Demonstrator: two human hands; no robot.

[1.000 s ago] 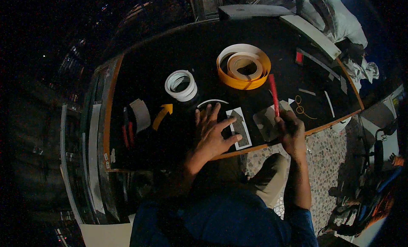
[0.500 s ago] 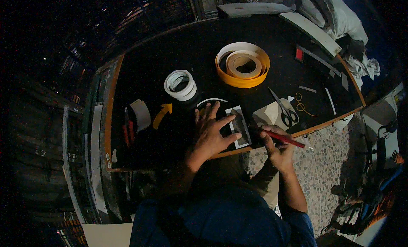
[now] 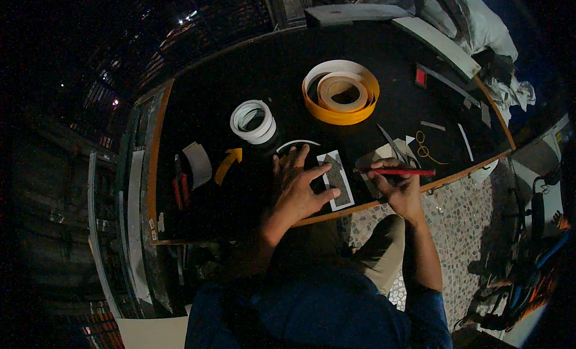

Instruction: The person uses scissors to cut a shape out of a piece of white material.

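My left hand point(image 3: 298, 190) lies spread on the black tabletop point(image 3: 288, 55). Its thumb and index finger rest against a dark grey rectangular piece point(image 3: 337, 181) lying on a white card point(image 3: 343, 206). My right hand point(image 3: 401, 198) pinches a slim red pencil-like tool point(image 3: 422, 171), held almost level. The tool's left tip is a short way right of the card, over a pale paper sheet point(image 3: 384, 150). Partly hidden behind that hand are scissors point(image 3: 393, 143). A thin curved white strip point(image 3: 307, 142) lies by my left fingertips.
White tape rolls point(image 3: 255, 124) and larger yellow-and-white coiled rolls point(image 3: 345, 115) stand farther back. At left lie a yellow arrow point(image 3: 228, 164), a grey curved piece point(image 3: 200, 166) and red-handled pliers point(image 3: 180, 187). A yellow string loop point(image 3: 423, 146) is at right, near the wooden table edge point(image 3: 459, 180).
My right hand has moved up from the table edge over the paper and scissors. The red tool has turned from slanting to nearly level. My left hand holds its place.
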